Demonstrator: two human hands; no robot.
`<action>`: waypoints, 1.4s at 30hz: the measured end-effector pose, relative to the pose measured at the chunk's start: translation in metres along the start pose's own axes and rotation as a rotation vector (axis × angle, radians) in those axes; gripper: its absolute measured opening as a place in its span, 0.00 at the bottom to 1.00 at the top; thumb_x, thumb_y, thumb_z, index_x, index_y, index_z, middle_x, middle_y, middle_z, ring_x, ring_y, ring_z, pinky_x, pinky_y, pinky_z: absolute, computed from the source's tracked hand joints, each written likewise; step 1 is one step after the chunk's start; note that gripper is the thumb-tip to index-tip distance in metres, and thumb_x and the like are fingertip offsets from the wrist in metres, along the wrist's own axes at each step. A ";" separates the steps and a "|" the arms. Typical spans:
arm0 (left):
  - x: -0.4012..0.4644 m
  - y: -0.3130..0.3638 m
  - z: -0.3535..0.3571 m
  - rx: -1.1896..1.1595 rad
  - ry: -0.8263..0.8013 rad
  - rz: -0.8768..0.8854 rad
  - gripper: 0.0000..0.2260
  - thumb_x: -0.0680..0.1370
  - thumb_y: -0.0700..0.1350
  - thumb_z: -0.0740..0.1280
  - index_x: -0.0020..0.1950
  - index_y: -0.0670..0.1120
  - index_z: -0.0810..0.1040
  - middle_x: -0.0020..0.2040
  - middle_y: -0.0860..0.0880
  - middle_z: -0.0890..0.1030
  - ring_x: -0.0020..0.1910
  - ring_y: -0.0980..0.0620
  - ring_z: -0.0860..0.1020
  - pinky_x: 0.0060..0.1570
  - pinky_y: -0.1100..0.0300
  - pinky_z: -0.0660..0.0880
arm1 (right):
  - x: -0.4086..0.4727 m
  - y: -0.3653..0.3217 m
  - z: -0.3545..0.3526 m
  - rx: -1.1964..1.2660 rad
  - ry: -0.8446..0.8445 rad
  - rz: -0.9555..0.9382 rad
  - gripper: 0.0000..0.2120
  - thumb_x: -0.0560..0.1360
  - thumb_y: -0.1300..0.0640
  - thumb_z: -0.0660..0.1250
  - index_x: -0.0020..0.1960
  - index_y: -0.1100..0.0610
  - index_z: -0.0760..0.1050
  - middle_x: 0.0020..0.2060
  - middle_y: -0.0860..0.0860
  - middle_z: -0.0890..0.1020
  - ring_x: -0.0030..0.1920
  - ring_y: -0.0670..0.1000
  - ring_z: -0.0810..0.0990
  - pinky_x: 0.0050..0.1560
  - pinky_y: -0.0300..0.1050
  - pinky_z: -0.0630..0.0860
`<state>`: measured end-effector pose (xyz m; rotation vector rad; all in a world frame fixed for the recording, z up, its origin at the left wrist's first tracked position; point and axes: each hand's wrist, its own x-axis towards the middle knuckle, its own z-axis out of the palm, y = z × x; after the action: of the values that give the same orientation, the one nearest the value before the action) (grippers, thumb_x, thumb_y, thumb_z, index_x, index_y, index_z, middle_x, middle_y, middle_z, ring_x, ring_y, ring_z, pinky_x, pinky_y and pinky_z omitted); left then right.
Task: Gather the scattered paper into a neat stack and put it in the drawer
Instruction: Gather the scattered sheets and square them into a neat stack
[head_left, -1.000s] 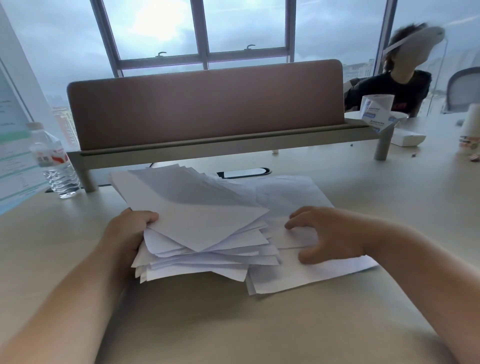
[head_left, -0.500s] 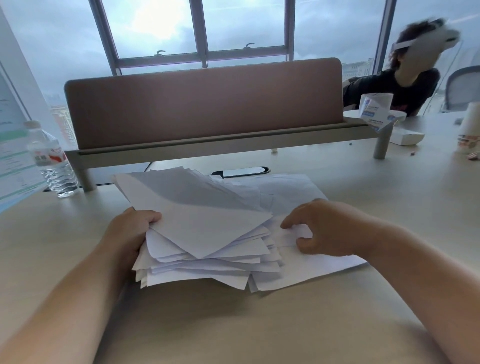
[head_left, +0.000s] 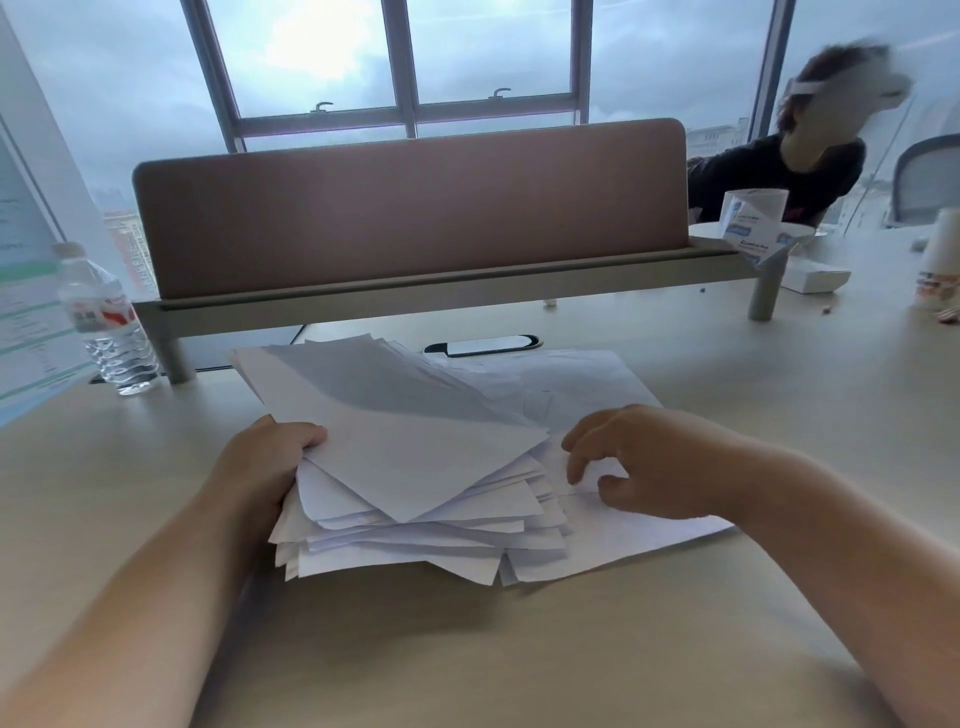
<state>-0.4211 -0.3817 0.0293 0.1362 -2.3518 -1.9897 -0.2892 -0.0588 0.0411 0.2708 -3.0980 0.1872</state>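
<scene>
With the left hand (head_left: 260, 467) gripping the ragged pile (head_left: 415, 467) at centre frame, the right hand (head_left: 649, 462), fingers loosely curled on loose sheets (head_left: 623, 540), should slide them under squarely.

Beige desk (head_left: 519, 649): paper pile (head_left: 415, 467), water bottle (head_left: 106, 322), divider (head_left: 415, 218).
</scene>
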 end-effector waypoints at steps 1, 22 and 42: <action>0.000 0.000 0.000 0.000 -0.003 0.000 0.11 0.82 0.39 0.67 0.63 0.38 0.78 0.43 0.48 0.79 0.38 0.52 0.77 0.33 0.59 0.68 | -0.002 -0.001 -0.001 0.036 -0.012 0.008 0.12 0.76 0.53 0.67 0.53 0.38 0.83 0.64 0.33 0.75 0.48 0.21 0.68 0.46 0.22 0.63; -0.003 0.003 0.003 -0.002 0.005 -0.010 0.08 0.82 0.37 0.67 0.60 0.39 0.78 0.42 0.48 0.78 0.37 0.51 0.76 0.33 0.58 0.68 | -0.007 -0.015 -0.007 -0.155 0.104 0.085 0.13 0.79 0.48 0.63 0.61 0.39 0.80 0.62 0.33 0.79 0.59 0.42 0.78 0.59 0.40 0.74; 0.003 -0.003 -0.001 0.053 -0.009 -0.015 0.13 0.81 0.36 0.67 0.64 0.34 0.78 0.41 0.47 0.79 0.36 0.51 0.76 0.33 0.59 0.71 | -0.005 -0.008 -0.008 -0.052 0.054 0.125 0.13 0.75 0.51 0.65 0.52 0.37 0.84 0.63 0.30 0.77 0.58 0.36 0.75 0.61 0.37 0.73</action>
<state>-0.4243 -0.3830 0.0267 0.1478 -2.4176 -1.9394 -0.2827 -0.0652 0.0494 0.0698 -3.0617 0.1144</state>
